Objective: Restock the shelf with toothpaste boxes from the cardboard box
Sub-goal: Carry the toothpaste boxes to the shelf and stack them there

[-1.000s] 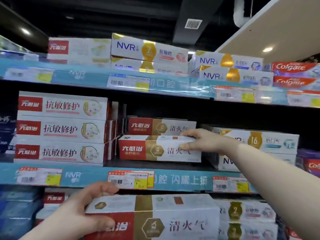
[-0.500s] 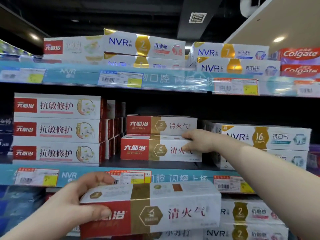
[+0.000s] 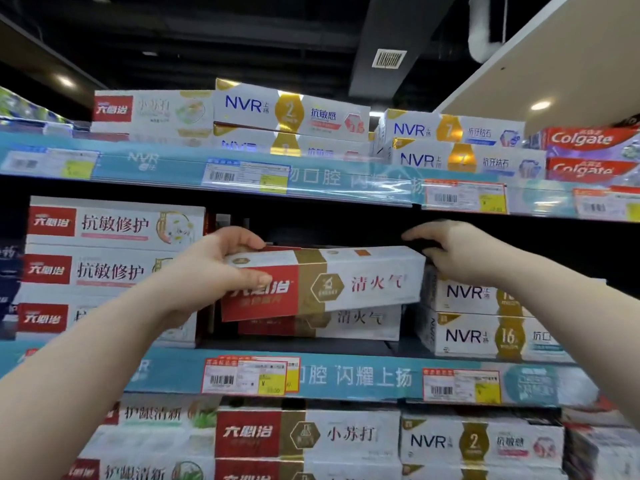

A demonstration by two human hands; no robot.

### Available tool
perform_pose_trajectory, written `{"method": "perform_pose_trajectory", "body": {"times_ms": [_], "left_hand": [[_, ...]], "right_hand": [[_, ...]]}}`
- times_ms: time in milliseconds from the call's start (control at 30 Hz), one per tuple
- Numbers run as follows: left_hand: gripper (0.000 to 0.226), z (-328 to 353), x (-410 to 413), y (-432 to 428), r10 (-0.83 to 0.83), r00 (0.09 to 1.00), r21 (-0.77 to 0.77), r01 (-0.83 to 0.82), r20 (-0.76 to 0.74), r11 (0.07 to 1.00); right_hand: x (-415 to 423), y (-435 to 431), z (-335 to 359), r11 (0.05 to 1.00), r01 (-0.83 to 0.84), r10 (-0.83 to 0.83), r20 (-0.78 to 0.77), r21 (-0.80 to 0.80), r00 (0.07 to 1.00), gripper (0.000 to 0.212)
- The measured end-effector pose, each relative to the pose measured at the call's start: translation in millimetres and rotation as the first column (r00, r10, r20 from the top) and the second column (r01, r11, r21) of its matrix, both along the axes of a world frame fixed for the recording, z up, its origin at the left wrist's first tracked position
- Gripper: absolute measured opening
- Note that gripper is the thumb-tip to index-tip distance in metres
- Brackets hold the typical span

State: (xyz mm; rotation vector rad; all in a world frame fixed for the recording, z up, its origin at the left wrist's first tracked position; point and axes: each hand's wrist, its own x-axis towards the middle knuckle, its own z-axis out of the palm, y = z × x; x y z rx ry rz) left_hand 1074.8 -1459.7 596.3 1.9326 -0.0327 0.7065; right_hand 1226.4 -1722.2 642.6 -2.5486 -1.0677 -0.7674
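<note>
A long red, gold and white cardboard toothpaste box [image 3: 346, 282] held over the blue-edged middle shelf [image 3: 381, 377].
The left hand [image 3: 214, 268] grips its left end. It tilts a bit, just above a matching box [image 3: 360, 322] lying on that shelf. The right hand [image 3: 464, 252] sits at its right end, fingers loose.

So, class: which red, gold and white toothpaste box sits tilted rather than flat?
The red, gold and white toothpaste box in the left hand's grip: its red end dips, while the matching box beneath lies flat on the blue-edged shelf.
</note>
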Motion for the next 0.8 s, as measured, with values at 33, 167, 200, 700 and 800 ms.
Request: {"method": "perform_pose_trajectory", "body": {"times_ms": [33, 167, 200, 700, 800], "left_hand": [[0.045, 3, 10, 0, 0.019, 1.0, -0.001, -0.019, 0.0, 1.0], [0.041, 13, 42, 5, 0.092, 0.995, 0.03, -0.091, -0.028, 0.995], [0.044, 15, 47, 6, 0.074, 0.997, 0.013, -0.074, -0.033, 0.997], [0.078, -9, 67, 14, 0.447, 0.893, 0.07, -0.449, 0.054, 0.891], [0.088, -19, 60, 4, 0.483, 0.873, 0.123, -0.488, 0.072, 0.864]], "right_hand": [[0, -2, -2, 1.0, 0.011, -0.011, 0.001, 0.021, 1.0, 0.042], [1, -8, -7, 0.999, 0.031, -0.03, -0.046, 0.026, 0.998, 0.044], [1, -8, -8, 0.999, 0.034, -0.033, -0.057, 0.015, 0.998, 0.045], [12, 27, -35, 0.907, 0.334, -0.316, 0.109, -0.257, 0.942, 0.075], [15, 32, -35, 0.9, 0.358, -0.333, 0.14, -0.246, 0.933, 0.078]]}}
